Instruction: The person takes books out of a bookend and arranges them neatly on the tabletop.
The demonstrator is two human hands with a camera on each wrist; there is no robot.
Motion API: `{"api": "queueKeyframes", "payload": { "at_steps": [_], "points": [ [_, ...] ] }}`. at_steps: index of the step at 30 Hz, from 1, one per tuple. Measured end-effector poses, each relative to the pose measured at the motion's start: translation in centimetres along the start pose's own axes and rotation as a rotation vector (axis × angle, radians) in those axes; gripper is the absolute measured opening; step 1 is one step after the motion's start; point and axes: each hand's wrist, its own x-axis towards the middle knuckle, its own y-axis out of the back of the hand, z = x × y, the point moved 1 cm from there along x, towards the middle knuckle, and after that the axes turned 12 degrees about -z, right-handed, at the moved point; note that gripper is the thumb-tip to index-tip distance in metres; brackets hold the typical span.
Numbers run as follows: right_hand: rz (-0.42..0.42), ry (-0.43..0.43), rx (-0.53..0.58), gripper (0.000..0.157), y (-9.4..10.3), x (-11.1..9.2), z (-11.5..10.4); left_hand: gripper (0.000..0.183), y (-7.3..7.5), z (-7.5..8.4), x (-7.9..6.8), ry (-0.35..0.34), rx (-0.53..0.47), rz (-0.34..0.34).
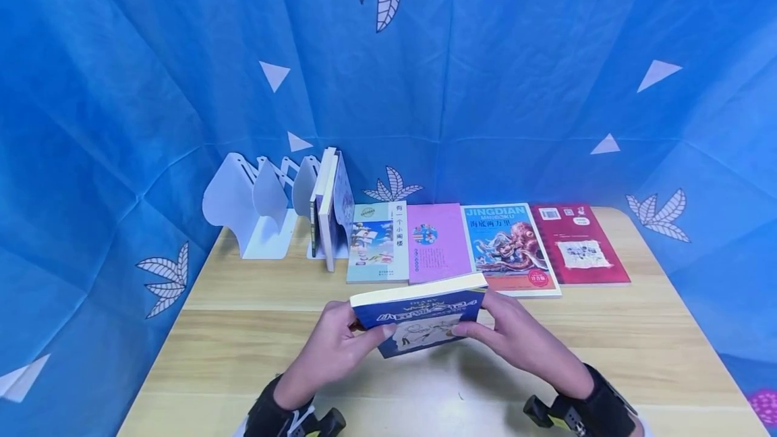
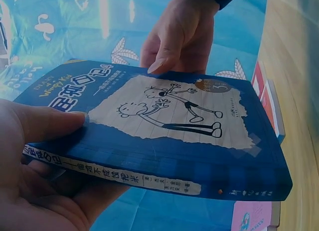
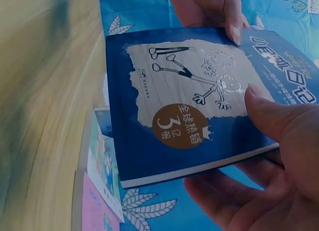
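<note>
A blue paperback book [image 1: 425,319] with a cartoon drawing on its cover is held above the table by both hands. My left hand [image 1: 340,346] grips its left side, thumb on the front cover and fingers underneath. On the opposite side my right hand [image 1: 516,329] grips it the same way. The left wrist view shows the book's printed spine [image 2: 114,173] close to the left palm. In the right wrist view the right thumb [image 3: 271,111] presses on the cover, with the other fingers below the book.
Along the table's back lie a light blue book [image 1: 371,251], a pink book [image 1: 437,248], an octopus-cover book [image 1: 510,251] and a red book [image 1: 579,241]. Left of them stands a white expandable bookend rack [image 1: 267,238], with upright books [image 1: 328,211] at its right end. A blue curtain [image 1: 485,86] hangs behind.
</note>
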Motion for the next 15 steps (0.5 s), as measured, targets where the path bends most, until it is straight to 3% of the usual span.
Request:
{"api": "queueKeyframes", "payload": {
  "at_steps": [4, 15],
  "points": [
    [-0.014, 0.003, 0.037, 0.055, -0.1, -0.2, -0.3, 0.042, -0.2, 0.1, 0.1, 0.001, 0.01, -0.018],
    [0.111, 0.04, 0.087, 0.036, -0.4, -1.0, -0.2, 0.049, -0.8, 0.5, 1.3, 0.157, -0.026, -0.039]
  ]
}}
